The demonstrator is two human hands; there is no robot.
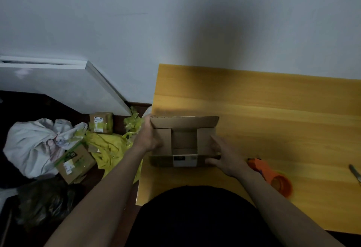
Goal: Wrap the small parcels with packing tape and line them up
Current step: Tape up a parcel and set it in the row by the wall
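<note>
A small brown cardboard box [184, 139] sits near the left end of the yellow wooden table [273, 114], its top flaps open and a white label on its near side. My left hand [148, 138] grips the box's left side. My right hand [222, 156] holds its right side and near right corner. An orange tape dispenser [273, 176] lies on the table just right of my right wrist, partly hidden by the arm.
On the floor to the left lie two taped cardboard parcels [101, 122] [75, 162], a white bag [33, 145], a black bag [43, 201] and yellow plastic wrap [109, 149]. A knife or scissors blade [355, 173] lies at the table's right edge. A white wall stands behind the table.
</note>
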